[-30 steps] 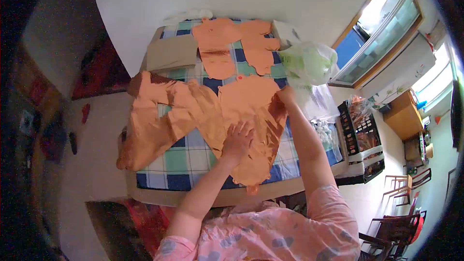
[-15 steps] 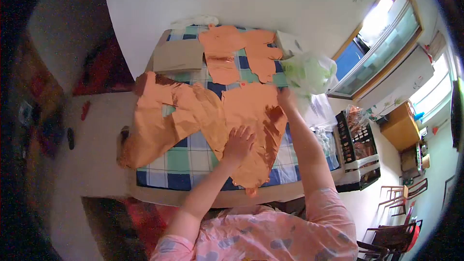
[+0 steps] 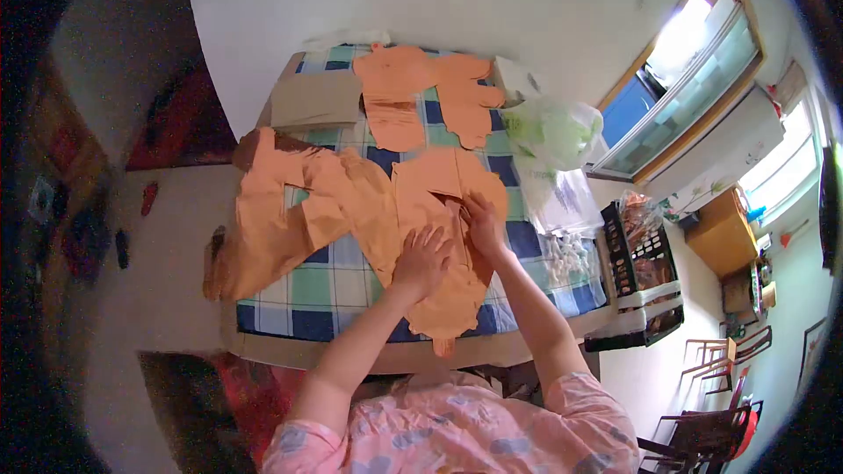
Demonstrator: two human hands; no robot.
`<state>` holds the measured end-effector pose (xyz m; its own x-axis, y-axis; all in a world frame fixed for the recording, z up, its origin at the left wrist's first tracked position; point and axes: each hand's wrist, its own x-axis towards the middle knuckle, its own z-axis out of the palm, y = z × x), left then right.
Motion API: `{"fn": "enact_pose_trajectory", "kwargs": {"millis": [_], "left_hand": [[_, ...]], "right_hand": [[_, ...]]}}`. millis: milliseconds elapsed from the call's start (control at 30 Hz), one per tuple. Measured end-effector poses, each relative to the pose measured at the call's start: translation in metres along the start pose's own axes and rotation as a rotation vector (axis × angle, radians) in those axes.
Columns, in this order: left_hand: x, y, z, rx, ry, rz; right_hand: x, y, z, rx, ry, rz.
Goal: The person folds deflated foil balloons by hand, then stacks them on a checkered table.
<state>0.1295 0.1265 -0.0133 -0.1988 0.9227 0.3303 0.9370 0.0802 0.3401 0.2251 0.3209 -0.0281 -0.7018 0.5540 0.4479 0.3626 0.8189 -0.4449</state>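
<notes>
An orange foil-like sheet with a scalloped outline (image 3: 426, 180) lies in front of me on a checked cloth (image 3: 329, 285). My left hand (image 3: 425, 259) rests flat on its middle, fingers spread. At the sheet's right side, my right hand (image 3: 483, 222) touches a folded-over part; its fingers are bent, and what lies under the fingertips is hidden. A crumpled orange piece (image 3: 294, 211) spreads to the left. Two flatter orange pieces (image 3: 393, 92) (image 3: 465, 101) lie at the far side of the cloth.
Brown card (image 3: 314, 98) lies at the back left. Clear plastic bags (image 3: 558, 132) and white bundles (image 3: 571, 254) sit on the right. Beyond the table's right edge stands a black crate (image 3: 645, 272) with orange items. Chairs (image 3: 716, 430) are at the lower right.
My right hand has moved down and left from the sheet's upper right corner, and that side is now folded inward. My left hand stays on the sheet. The view has shifted slightly.
</notes>
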Motion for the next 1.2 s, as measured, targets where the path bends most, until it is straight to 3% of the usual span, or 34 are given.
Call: {"fn": "enact_pose_trajectory", "kwargs": {"millis": [133, 233, 333, 433, 533, 733, 833, 933, 1033, 1200], "left_hand": [[0.004, -0.002, 0.001, -0.004, 0.005, 0.015], [0.004, 0.000, -0.004, -0.003, -0.017, -0.001], [0.002, 0.001, -0.003, -0.002, -0.005, -0.008], [0.003, -0.001, -0.001, 0.013, 0.005, 0.006], [0.003, -0.001, -0.002, 0.017, 0.004, 0.016], [0.002, -0.001, -0.001, -0.008, 0.026, 0.018], [0.004, -0.001, -0.001, -0.003, 0.036, 0.009], [0.002, 0.000, -0.001, -0.011, 0.028, 0.009], [0.003, 0.001, -0.008, -0.025, 0.023, 0.010], [0.002, 0.000, -0.007, -0.042, 0.046, 0.008]], "right_hand": [[0.000, -0.040, -0.022, -0.122, -0.158, 0.025], [-0.001, -0.042, -0.025, -0.318, -0.131, -0.031], [0.002, -0.023, -0.017, -0.516, -0.094, 0.219], [0.002, -0.032, -0.030, -0.608, -0.094, 0.257], [0.005, -0.030, -0.024, -0.482, -0.111, 0.058], [0.003, -0.042, -0.008, -0.370, -0.093, -0.035], [-0.002, -0.046, -0.001, -0.240, -0.061, -0.008], [-0.001, -0.062, -0.012, -0.196, -0.289, 0.108], [-0.011, -0.052, 0.003, -0.206, -0.035, 0.014], [-0.012, -0.052, 0.006, -0.233, -0.061, 0.125]]}}
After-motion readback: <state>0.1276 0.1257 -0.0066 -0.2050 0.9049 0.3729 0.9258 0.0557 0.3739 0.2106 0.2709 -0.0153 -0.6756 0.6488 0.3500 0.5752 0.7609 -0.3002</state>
